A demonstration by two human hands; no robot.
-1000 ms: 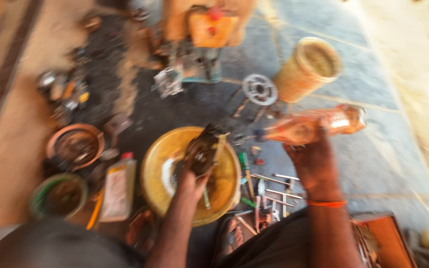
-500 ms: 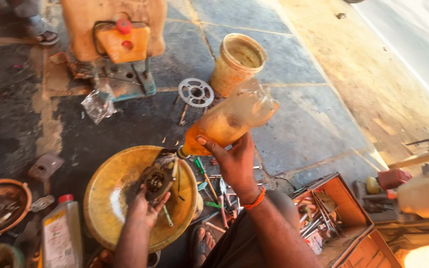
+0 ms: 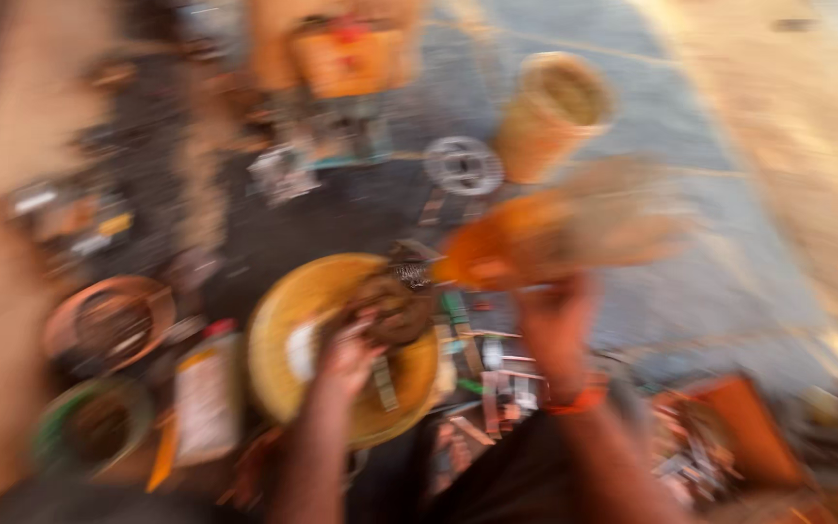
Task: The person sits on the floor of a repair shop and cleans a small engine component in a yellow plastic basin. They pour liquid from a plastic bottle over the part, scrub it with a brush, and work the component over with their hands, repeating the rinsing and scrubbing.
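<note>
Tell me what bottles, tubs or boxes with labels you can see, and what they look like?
Plastic bottle: tipped sideways in the right hand above the yellow bowl; clear with orange liquid, too blurred to show a label.
Flat bottle: on the ground left of the bowl; pale label, yellow body, red cap.
Tub: top right of middle, round, tan, open.
No signs or screens show.

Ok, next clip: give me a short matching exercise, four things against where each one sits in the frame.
Things:
1. yellow bowl
2. orange bottle
3. tan bucket
4. toothed metal disc

Places:
a. held tilted in the right hand
b. on the ground just left of the bucket
c. under the left hand, which holds a dark part
d. upper middle, standing on the pavement

Pairs: 1-c, 2-a, 3-d, 4-b
</note>
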